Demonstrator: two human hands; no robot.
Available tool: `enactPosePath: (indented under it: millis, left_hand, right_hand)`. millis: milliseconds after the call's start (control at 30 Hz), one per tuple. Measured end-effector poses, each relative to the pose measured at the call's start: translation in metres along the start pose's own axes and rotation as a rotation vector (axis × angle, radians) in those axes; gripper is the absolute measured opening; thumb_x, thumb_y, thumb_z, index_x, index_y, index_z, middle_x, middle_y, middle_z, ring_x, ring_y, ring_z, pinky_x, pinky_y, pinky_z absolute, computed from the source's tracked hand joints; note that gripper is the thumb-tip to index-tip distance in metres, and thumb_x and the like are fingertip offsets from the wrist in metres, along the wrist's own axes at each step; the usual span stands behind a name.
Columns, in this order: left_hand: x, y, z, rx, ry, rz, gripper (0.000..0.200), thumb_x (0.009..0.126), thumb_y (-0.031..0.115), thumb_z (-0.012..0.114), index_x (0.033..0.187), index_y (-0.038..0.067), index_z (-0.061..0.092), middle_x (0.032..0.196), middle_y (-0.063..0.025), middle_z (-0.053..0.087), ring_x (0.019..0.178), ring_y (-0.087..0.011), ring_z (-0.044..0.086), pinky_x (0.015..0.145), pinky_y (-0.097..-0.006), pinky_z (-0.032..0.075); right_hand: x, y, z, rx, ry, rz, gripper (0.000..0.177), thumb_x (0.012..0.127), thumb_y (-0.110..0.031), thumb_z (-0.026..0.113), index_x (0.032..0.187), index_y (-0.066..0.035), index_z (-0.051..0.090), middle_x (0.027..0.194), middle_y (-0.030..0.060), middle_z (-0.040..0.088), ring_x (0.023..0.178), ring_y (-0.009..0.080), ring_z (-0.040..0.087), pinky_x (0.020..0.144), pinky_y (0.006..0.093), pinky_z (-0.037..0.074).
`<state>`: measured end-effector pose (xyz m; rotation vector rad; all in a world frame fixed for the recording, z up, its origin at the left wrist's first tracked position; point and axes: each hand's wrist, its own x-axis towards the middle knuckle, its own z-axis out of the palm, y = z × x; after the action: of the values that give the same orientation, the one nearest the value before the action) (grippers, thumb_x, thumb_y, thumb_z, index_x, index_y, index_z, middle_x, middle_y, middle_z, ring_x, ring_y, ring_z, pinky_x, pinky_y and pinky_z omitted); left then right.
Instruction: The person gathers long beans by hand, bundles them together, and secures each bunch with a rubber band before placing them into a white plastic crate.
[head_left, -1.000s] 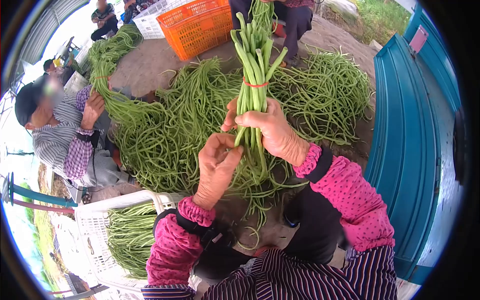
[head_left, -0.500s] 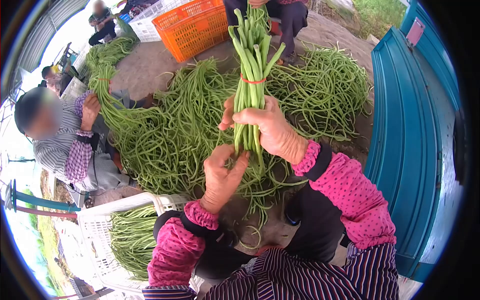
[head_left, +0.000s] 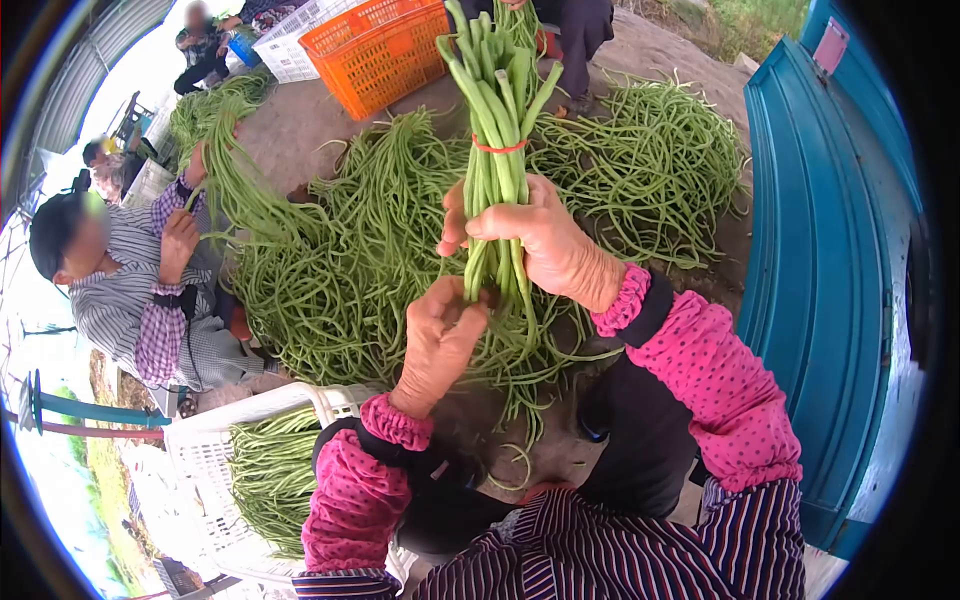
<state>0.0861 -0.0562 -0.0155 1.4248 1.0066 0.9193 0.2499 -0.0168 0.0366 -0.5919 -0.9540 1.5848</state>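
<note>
A bundle of long beans [head_left: 497, 185] stands upright before me, its thick ends fanned out at the top. A red rubber band [head_left: 499, 147] circles it near the upper part. Below the band, my right hand [head_left: 550, 243] is wrapped round the bundle with the thumb across the front. Lower down, my left hand [head_left: 437, 335] closes its bent fingers and thumb on the hanging strands of the same bundle; its fingertips are partly hidden. Behind and beneath lies a large heap of loose long beans [head_left: 385, 240].
A white crate [head_left: 195, 470] of long beans stands at my lower left. An orange crate [head_left: 375, 65] is at the back, and a blue metal door [head_left: 815, 290] at the right. A co-worker [head_left: 115, 280] sits at left handling beans; other people sit further back.
My hands keep their hold on the bundle, which tilts slightly to the left. The co-worker at left has raised a bunch and drawn one hand apart from it. The view has shifted slightly.
</note>
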Motion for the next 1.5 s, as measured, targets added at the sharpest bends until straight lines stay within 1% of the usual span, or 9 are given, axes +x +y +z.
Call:
enactPosePath:
  millis: [267,433,533,700,767,1000,1100,1300,1500]
  left_hand:
    - [0.005,-0.008,0.000,0.205,-0.043,0.051,0.010,0.081,0.006,0.051,0.089,0.001,0.052,0.075,-0.0014,0.055,0.068,-0.0081,0.050,0.061,-0.0224,0.042]
    - [0.005,-0.046,-0.001,0.627,-0.095,0.156,0.023,0.077,0.013,0.062,0.097,0.003,0.054,0.073,-0.0166,0.062,0.071,-0.0361,0.062,0.061,-0.0438,0.048]
    - [-0.001,-0.069,0.005,0.850,-0.130,0.183,0.027,0.078,0.017,0.063,0.099,0.004,0.054,0.074,-0.0164,0.062,0.073,-0.0364,0.062,0.066,-0.0472,0.047]
    - [-0.003,-0.093,0.001,0.957,-0.299,-0.045,0.047,0.078,0.033,0.067,0.115,0.008,0.052,0.102,-0.0149,0.063,0.096,-0.0352,0.061,0.078,-0.0523,0.045]
    - [-0.008,-0.107,-0.007,0.973,-0.333,0.012,0.055,0.075,0.039,0.069,0.118,0.009,0.052,0.110,-0.0149,0.061,0.103,-0.0348,0.060,0.082,-0.0524,0.045]
    - [0.012,-0.087,-0.033,1.276,-0.725,-0.505,0.075,0.073,0.044,0.071,0.131,0.004,0.046,0.122,-0.0166,0.058,0.110,-0.0342,0.058,0.092,-0.0473,0.045]
    - [0.022,-0.063,-0.043,0.733,-0.295,-0.267,0.084,0.071,0.041,0.076,0.134,-0.001,0.040,0.126,-0.0181,0.055,0.118,-0.0313,0.054,0.098,-0.0467,0.042]
    - [0.016,0.033,0.023,0.033,-0.266,0.154,0.108,0.062,0.035,0.088,0.141,-0.002,0.024,0.139,-0.0161,0.035,0.134,-0.0263,0.032,0.113,-0.0380,0.026]
    - [-0.003,0.018,0.048,-0.163,-0.029,0.165,0.065,0.070,0.013,0.082,0.121,0.000,0.043,0.112,-0.0050,0.053,0.102,-0.0146,0.053,0.089,-0.0297,0.045]
  right_hand:
    - [-0.002,-0.004,-0.001,-0.050,0.002,0.024,0.028,0.074,-0.009,0.059,0.099,0.003,0.059,0.079,0.0081,0.060,0.070,0.0186,0.061,0.069,0.0332,0.052]
    - [0.001,-0.020,-0.007,0.094,0.055,-0.048,0.025,0.076,-0.010,0.062,0.095,0.005,0.055,0.069,0.0061,0.055,0.059,0.0147,0.054,0.058,0.0291,0.046]
    - [-0.002,-0.037,-0.014,0.244,0.062,-0.084,0.025,0.077,-0.011,0.061,0.095,0.005,0.053,0.069,0.0036,0.048,0.059,0.0127,0.046,0.058,0.0274,0.042]
    - [-0.015,-0.054,-0.023,0.204,0.073,-0.092,0.026,0.080,-0.021,0.056,0.095,-0.001,0.055,0.067,-0.0009,0.045,0.058,0.0103,0.043,0.066,0.0276,0.040]
    - [-0.018,-0.055,-0.027,0.164,0.058,-0.113,0.025,0.080,-0.021,0.057,0.094,0.000,0.055,0.066,-0.0010,0.045,0.057,0.0104,0.043,0.064,0.0272,0.039]
    - [-0.027,-0.053,-0.037,0.146,0.044,-0.181,0.020,0.077,-0.010,0.063,0.087,0.006,0.056,0.060,0.0039,0.051,0.048,0.0112,0.048,0.047,0.0261,0.041]
    - [-0.034,-0.053,-0.033,-0.049,0.036,-0.144,0.022,0.079,-0.014,0.061,0.091,0.003,0.056,0.059,0.0018,0.051,0.049,0.0094,0.047,0.048,0.0251,0.041]
    - [-0.034,-0.030,-0.003,-0.028,-0.007,-0.046,0.017,0.076,-0.004,0.063,0.090,0.002,0.056,0.067,0.0036,0.055,0.049,0.0091,0.049,0.045,0.0249,0.044]
    - [-0.029,-0.006,0.005,-0.074,-0.055,0.064,0.014,0.082,-0.009,0.065,0.088,0.002,0.059,0.069,0.0017,0.056,0.056,0.0082,0.053,0.053,0.0245,0.044]
